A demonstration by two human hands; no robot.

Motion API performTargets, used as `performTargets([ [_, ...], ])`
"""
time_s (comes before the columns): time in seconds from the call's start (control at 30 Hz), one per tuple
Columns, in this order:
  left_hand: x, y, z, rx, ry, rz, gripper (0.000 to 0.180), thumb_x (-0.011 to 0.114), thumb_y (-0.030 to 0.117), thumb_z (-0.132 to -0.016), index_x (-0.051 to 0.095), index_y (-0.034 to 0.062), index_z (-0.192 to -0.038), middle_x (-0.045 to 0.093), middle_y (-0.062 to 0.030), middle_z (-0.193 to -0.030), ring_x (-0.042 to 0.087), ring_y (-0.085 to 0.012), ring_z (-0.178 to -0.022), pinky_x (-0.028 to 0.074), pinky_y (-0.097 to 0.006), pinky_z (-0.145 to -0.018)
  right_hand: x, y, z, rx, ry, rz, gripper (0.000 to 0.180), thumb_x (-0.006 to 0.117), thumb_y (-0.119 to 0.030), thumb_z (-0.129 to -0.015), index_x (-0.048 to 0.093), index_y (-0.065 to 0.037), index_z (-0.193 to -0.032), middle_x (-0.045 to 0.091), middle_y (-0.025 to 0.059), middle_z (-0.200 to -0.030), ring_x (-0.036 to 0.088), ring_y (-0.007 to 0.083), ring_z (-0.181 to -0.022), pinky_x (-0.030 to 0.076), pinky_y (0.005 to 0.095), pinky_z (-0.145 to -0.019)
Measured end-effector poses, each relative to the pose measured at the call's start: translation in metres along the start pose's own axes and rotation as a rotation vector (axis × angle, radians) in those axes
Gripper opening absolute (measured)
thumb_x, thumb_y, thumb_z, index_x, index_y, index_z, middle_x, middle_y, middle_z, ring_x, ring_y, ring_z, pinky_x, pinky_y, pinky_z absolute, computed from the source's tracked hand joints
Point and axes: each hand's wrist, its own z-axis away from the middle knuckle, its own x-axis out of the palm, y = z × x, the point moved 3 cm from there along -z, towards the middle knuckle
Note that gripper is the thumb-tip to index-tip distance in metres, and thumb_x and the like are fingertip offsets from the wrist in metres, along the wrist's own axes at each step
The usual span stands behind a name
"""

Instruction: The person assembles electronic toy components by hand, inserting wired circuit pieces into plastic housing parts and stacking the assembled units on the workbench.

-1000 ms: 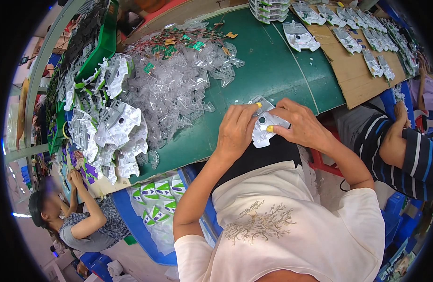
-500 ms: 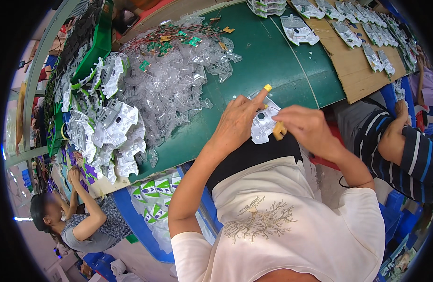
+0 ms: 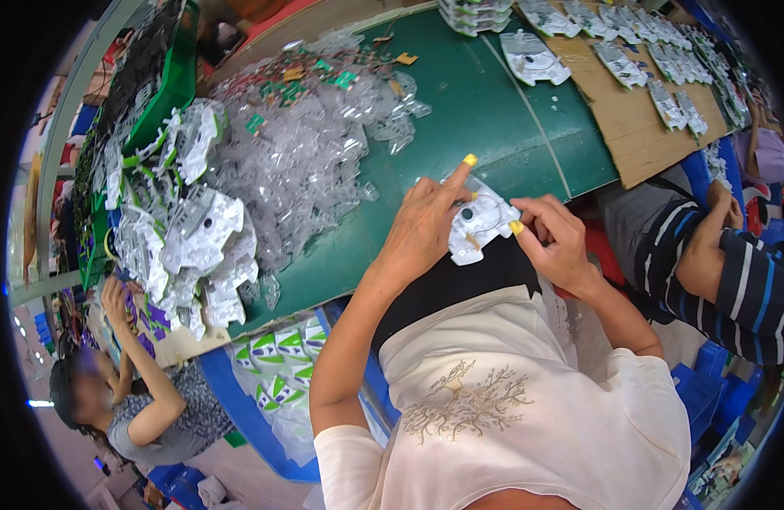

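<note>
A silver-grey plastic shell with a dark round hole lies tilted in front of me, at the table's near edge. My left hand grips its left side, the index finger stretched out past the far rim with a yellow cover on its tip. On the shell's near-left part sits a small tan piece. My right hand is closed at the shell's right edge, fingers curled, with a yellow cover on the thumb tip. The thumb and index finger meet the rim there; whether they also pinch something small cannot be seen.
Left on the green table are a heap of clear plastic parts, small green boards with red wires, and stacked silver shells. Cardboard at the right bears rows of shells. Co-workers sit on both sides.
The tan piece has gone from my right hand's fingers to the shell. My right hand has moved to the shell's right edge. The left still grips the shell.
</note>
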Motion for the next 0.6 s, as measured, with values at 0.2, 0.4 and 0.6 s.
performTargets([
  [0.2, -0.016, 0.015, -0.010, 0.087, 0.079, 0.025, 0.042, 0.064, -0.011, -0.083, 0.062, -0.0006, -0.124, 0.069, -0.0162, -0.105, 0.063, -0.0331, -0.093, 0.051, -0.038, -0.081, 0.019, 0.036, -0.011, 0.122, 0.028, -0.256, 0.024, 0.059, 0.000, -0.090, 0.051, 0.000, -0.113, 0.063, 0.0098, -0.073, 0.063, 0.0159, -0.063, 0.050, 0.0308, -0.059],
  [0.4, -0.113, 0.179, -0.025, 0.078, 0.215, 1.162, 0.003, 0.063, 0.005, -0.093, 0.065, 0.0032, -0.093, 0.066, -0.0134, -0.087, 0.065, -0.0319, -0.081, 0.058, -0.041, -0.069, -0.050, 0.080, -0.099, 0.132, 0.366, -0.315, 0.021, 0.057, 0.001, -0.090, 0.052, 0.001, -0.111, 0.057, -0.0002, -0.074, 0.050, 0.0038, -0.063, 0.040, 0.0219, -0.054],
  [0.6, -0.129, 0.172, -0.040, 0.215, 0.295, 1.191, 0.006, 0.061, 0.009, -0.094, 0.060, 0.0040, -0.097, 0.065, -0.0139, -0.085, 0.062, -0.0306, -0.078, 0.056, -0.040, -0.066, -0.065, 0.165, -0.162, 0.206, 0.457, -0.218, 0.023, 0.057, -0.003, -0.091, 0.052, 0.000, -0.113, 0.059, 0.0014, -0.074, 0.052, 0.0065, -0.061, 0.042, 0.0237, -0.053],
])
